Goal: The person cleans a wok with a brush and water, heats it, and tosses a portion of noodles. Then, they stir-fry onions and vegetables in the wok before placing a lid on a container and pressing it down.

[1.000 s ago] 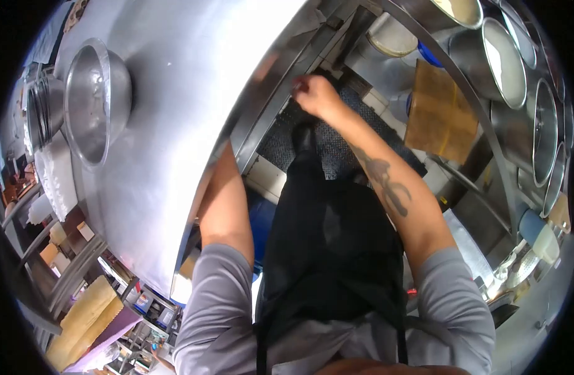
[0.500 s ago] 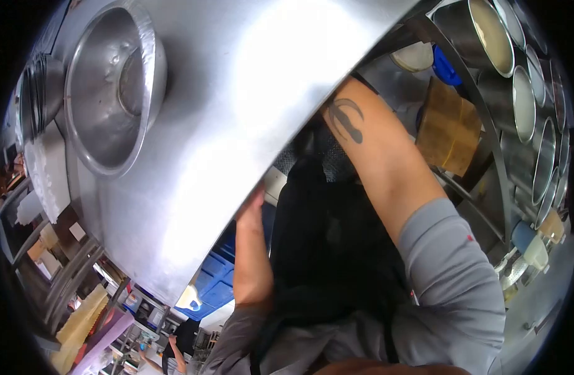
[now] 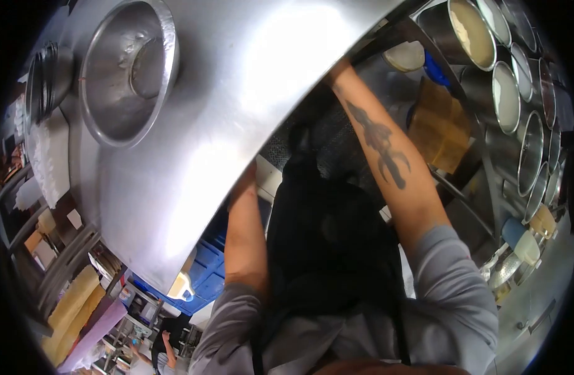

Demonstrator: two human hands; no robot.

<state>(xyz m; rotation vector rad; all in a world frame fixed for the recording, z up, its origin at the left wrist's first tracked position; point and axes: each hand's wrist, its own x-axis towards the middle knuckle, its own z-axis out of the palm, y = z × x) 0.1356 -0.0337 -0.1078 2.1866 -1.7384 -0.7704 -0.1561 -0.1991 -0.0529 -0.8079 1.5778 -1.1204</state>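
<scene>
A steel table (image 3: 237,106) slants across the view, and both my arms go under its near edge. Of my left hand (image 3: 246,182) only the back part shows beside that edge; its fingers are hidden. My right hand (image 3: 341,72) is cut off at the wrist by the tabletop, so what it holds or touches cannot be seen. A large steel mixing bowl (image 3: 115,81) sits on the table, up and to the left of my hands. Beneath the edge near my left arm is a blue bin or crate (image 3: 209,269).
Steel containers (image 3: 507,97) with pale contents line the right side. A cardboard box (image 3: 443,128) sits on a lower shelf near my right forearm. A white-and-yellow jug (image 3: 182,286) is by the table corner. Another person (image 3: 165,344) stands far off, lower left.
My right forearm has drawn partly out from under the table, showing more of its tattoo. My left hand has shifted slightly up along the edge. The whole view has turned a little.
</scene>
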